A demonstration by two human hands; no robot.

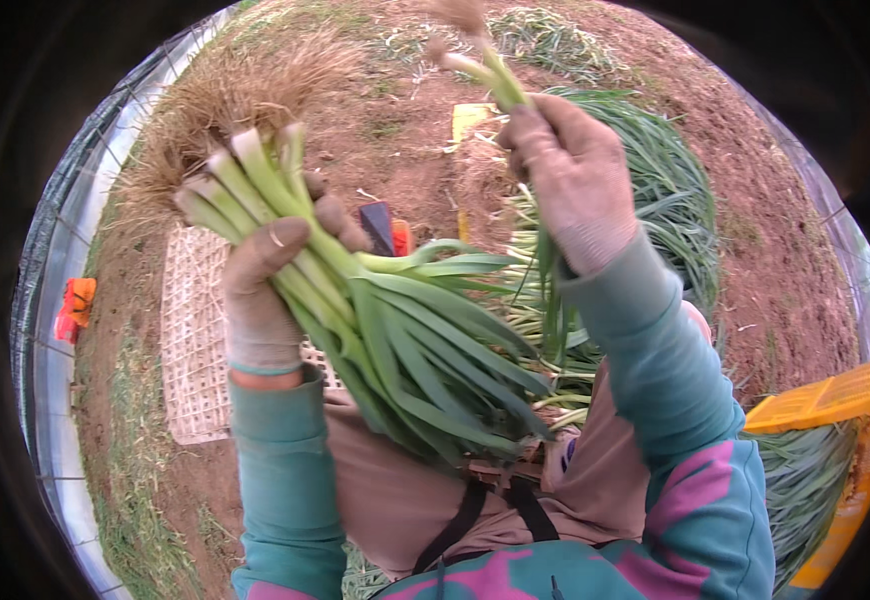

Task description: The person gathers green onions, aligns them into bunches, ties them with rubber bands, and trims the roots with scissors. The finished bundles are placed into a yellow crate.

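My left hand (277,247), in a soiled knit work glove, grips a bunch of leeks (435,337) by the white-green stems. Their dry brown roots fan out at the upper left, and the green leaves hang down to the right above my lap. Held up at the top is my right hand (566,154), gloved too and slightly blurred. It is closed round a couple of thin leeks, roots upward, with their leaves trailing below the wrist. Beneath my right arm lies a large pile of leeks (671,187) on the soil.
A pale plastic lattice crate (194,337) lies at left. At lower right stands a yellow crate (825,397) of green leaves. A dark block with an orange-red part (401,236) is behind the bunch. Another orange-red object (74,307) is by the sheeting, and leaf scraps (555,45) lie farther off.
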